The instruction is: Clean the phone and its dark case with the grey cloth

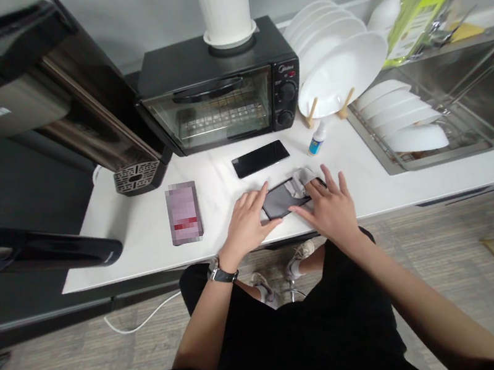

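Black clothing (277,349) is filling the foreground, and just beyond it both hands are working at the near edge of a white counter (141,227). Between them a dark phone-like slab (279,200) is lying flat — rectangular, its grey upper face looking dull, framed by a black rim. Here the left hand (246,217) is gripping its left end, thumb and forefinger bracketing opposite edges. Over on the right end, the right hand (332,206) is pressing a crumpled grey cloth (296,184) with bent fingers, others lifting clear; whether it is pinching the fabric, one cannot tell. Just behind, a glossy black phone (260,158) is resting near a small bottle (317,139).
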`<state>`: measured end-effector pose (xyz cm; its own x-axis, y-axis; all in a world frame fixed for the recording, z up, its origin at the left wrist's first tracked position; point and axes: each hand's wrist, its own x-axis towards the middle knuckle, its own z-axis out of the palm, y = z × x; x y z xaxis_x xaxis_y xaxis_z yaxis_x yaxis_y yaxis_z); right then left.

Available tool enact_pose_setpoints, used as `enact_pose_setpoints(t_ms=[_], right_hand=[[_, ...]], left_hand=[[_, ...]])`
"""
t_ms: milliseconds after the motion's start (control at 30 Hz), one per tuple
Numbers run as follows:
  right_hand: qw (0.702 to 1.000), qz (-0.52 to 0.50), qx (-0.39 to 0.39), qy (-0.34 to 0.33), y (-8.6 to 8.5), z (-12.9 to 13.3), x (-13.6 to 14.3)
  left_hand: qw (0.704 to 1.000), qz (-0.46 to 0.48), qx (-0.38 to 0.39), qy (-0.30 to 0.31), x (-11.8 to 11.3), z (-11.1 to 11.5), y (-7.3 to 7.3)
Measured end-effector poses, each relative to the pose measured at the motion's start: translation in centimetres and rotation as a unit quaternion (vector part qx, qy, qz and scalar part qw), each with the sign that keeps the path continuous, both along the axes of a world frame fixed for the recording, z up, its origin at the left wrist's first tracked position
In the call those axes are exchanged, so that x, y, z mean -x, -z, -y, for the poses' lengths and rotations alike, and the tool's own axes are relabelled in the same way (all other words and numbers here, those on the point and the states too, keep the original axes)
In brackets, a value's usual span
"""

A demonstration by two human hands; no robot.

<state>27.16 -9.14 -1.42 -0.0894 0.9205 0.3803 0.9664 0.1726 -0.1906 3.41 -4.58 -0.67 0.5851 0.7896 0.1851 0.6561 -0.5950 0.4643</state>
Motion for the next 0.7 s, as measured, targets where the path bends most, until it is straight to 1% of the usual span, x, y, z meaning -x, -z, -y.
enact_pose_setpoints(t_ms=[67, 167, 233, 267, 333, 400, 467, 533, 600, 633, 700], right_hand=[[0.999, -0.017, 0.009, -0.029, 0.1, 0.2, 2.3], [0.991, -0.048, 0.029, -0.125, 0.1, 1.0, 5.5], [0.983, -0.058, 0.041, -0.170, 0.2, 1.5, 6.3], [0.982, -0.057, 0.044, -0.177, 0.2, 1.7, 6.1], [0.984, -0.043, 0.043, -0.168, 0.3, 1.6, 4.7], [0.989, -0.022, 0.034, -0.145, 0.4, 1.2, 2.5], [0.995, -0.005, 0.018, -0.101, 0.5, 0.6, 0.2], [0.999, 0.001, -0.002, -0.047, 0.5, -0.1, -1.3], [1.000, 0.003, -0.012, -0.007, 0.5, -0.5, -1.7], [1.000, 0.001, -0.013, 0.003, 0.5, -0.6, -1.3], [1.000, -0.007, -0.010, 0.000, 0.5, -0.6, 0.3]], left_hand=[[1.000, 0.002, -0.002, 0.003, 0.0, -0.1, 0.1], [1.000, -0.008, -0.004, 0.001, 0.1, -0.1, 0.1], [1.000, -0.015, -0.003, -0.003, 0.2, 0.0, 0.1], [1.000, -0.015, -0.002, -0.004, 0.2, 0.0, 0.0], [1.000, -0.007, 0.000, -0.002, 0.2, 0.2, -0.1], [1.000, 0.000, -0.002, 0.001, 0.2, 0.2, -0.1], [1.000, 0.003, -0.004, 0.000, 0.2, 0.3, -0.1], [1.000, 0.003, -0.003, -0.004, 0.1, 0.2, 0.0], [1.000, 0.005, -0.002, -0.005, 0.1, 0.2, 0.0], [1.000, 0.006, -0.002, -0.005, 0.1, 0.2, 0.1], [1.000, 0.010, -0.004, -0.004, 0.0, 0.1, 0.2]])
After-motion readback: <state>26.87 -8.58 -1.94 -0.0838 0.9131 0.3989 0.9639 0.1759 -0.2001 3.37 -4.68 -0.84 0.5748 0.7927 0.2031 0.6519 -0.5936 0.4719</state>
